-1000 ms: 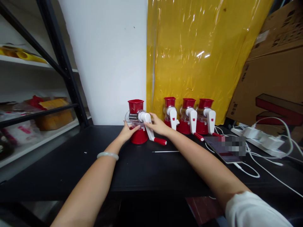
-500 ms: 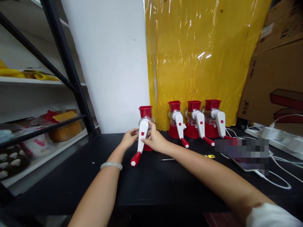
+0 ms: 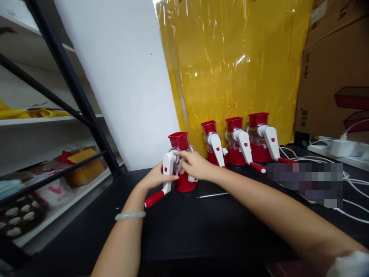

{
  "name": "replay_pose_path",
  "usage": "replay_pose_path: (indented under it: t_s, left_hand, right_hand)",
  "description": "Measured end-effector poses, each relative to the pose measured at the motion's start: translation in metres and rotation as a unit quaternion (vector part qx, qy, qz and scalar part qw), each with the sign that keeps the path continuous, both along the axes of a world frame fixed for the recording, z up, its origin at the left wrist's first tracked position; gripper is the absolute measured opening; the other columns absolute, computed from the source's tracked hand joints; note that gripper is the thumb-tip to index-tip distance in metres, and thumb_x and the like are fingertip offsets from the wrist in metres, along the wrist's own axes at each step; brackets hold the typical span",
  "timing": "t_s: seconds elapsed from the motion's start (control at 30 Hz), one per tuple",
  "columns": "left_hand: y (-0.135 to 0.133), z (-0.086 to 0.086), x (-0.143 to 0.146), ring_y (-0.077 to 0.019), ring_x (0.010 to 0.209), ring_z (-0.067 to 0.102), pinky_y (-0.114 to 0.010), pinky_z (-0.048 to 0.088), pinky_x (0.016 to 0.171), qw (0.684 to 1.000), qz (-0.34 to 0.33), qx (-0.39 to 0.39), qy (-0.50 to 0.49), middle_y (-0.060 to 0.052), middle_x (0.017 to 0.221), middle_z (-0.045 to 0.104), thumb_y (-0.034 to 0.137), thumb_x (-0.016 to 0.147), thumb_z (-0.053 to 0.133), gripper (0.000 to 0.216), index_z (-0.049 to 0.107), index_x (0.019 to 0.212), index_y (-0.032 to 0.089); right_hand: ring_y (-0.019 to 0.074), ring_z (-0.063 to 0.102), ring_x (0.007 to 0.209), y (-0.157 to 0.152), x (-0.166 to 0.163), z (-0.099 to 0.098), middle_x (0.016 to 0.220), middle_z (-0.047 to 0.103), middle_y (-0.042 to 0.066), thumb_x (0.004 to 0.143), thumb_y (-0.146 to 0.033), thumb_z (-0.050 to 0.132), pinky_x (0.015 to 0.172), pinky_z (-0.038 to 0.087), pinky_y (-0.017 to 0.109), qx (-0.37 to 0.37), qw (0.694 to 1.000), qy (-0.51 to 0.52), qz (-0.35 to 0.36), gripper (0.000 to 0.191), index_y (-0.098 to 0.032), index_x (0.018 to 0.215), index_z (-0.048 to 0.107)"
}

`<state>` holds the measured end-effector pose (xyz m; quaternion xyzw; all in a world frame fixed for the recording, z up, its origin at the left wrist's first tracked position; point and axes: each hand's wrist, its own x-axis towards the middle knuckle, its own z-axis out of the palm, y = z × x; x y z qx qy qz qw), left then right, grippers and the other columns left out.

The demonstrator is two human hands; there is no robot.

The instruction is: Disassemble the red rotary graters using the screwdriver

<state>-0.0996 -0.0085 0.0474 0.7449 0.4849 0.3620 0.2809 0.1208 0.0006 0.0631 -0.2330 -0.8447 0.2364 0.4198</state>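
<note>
A red and white rotary grater (image 3: pixel 186 185) with a red hopper on top stands on the black table, turned so its crank (image 3: pixel 167 164) points left. My left hand (image 3: pixel 154 177) is closed around the white crank arm, its thumb across the front and the other fingers mostly hidden behind. My right hand (image 3: pixel 196 164) is at the grater's front, index finger stretched to the crank's top joint and the other fingers curled by the clear drum. A thin metal shaft, like a screwdriver's (image 3: pixel 212 195), lies on the table, its far end hidden under my right forearm.
Three similar graters (image 3: pixel 236 156) stand in a row to the right. Beyond them are white cables, a power strip (image 3: pixel 348 150), a blurred-out device (image 3: pixel 305 184) and a cardboard box (image 3: pixel 331 69). A shelf rack (image 3: pixel 92 134) rises at left; yellow plastic sheeting (image 3: pixel 230 57) hangs behind.
The grater has turned, so its crank now faces further left. My left hand has come round onto the crank arm; my right index finger has moved to the crank's top. The view has tilted.
</note>
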Motion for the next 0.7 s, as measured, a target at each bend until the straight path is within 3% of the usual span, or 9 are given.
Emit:
replay_pose_path:
  t_s: [0.1,0.17,0.3,0.4,0.57,0.7]
  left_hand:
    - [0.000,0.001,-0.003,-0.0349,0.115,0.063,-0.047,0.049,0.099,1.000,0.016,0.008,0.021,-0.017,0.127,0.065,0.040,0.063,0.085,0.080,0.053,0.132,0.014]
    - [0.000,0.002,-0.004,-0.0347,0.115,0.063,-0.048,0.049,0.099,1.000,0.019,0.007,0.015,-0.018,0.127,0.066,0.039,0.062,0.085,0.081,0.053,0.132,0.013]
    - [-0.002,0.004,-0.006,-0.0339,0.111,0.066,-0.048,0.051,0.097,0.999,0.033,0.017,0.006,-0.017,0.121,0.069,0.037,0.058,0.087,0.077,0.059,0.126,0.013]
    - [-0.002,0.005,-0.008,-0.0325,0.103,0.068,-0.047,0.052,0.093,0.998,0.048,0.040,0.024,-0.014,0.114,0.072,0.036,0.058,0.087,0.071,0.063,0.122,0.015]
    - [0.002,0.004,-0.016,-0.0292,0.091,0.069,-0.043,0.053,0.085,0.989,0.084,0.101,0.074,-0.009,0.101,0.075,0.041,0.063,0.083,0.055,0.069,0.112,0.019]
    - [0.007,0.002,-0.022,-0.0284,0.082,0.066,-0.043,0.052,0.081,0.961,0.156,0.184,0.139,-0.009,0.089,0.073,0.047,0.069,0.078,0.044,0.071,0.102,0.019]
  right_hand:
    - [0.0146,0.062,0.069,0.014,0.016,0.014,0.075,0.066,0.000,0.085,-0.016,0.048,0.073,0.052,0.031,0.029,0.991,0.103,-0.084,0.029,-0.020,0.109,0.065]
    - [0.0153,0.063,0.075,0.028,0.022,0.017,0.085,0.067,0.002,0.084,-0.017,0.050,0.077,0.052,0.032,0.040,0.981,0.144,-0.125,0.025,-0.019,0.105,0.064]
    - [0.0237,0.059,0.119,0.053,0.024,0.006,0.126,0.061,0.016,0.082,-0.020,0.058,0.098,0.048,0.040,0.004,0.976,0.141,-0.167,0.044,-0.013,0.125,0.053]
    - [0.0265,0.051,0.132,0.058,0.021,-0.005,0.140,0.053,0.021,0.083,-0.023,0.062,0.108,0.041,0.044,-0.074,0.984,0.083,-0.137,0.065,-0.011,0.141,0.038]
    - [0.0235,0.059,0.123,0.057,0.017,-0.013,0.131,0.060,0.021,0.083,-0.020,0.063,0.106,0.043,0.040,-0.119,0.984,0.079,-0.111,0.071,-0.006,0.145,0.030]
    - [0.0194,0.067,0.093,0.061,0.018,-0.013,0.105,0.068,0.011,0.081,-0.026,0.068,0.090,0.051,0.038,-0.141,0.979,0.083,-0.121,0.071,-0.008,0.141,0.035]
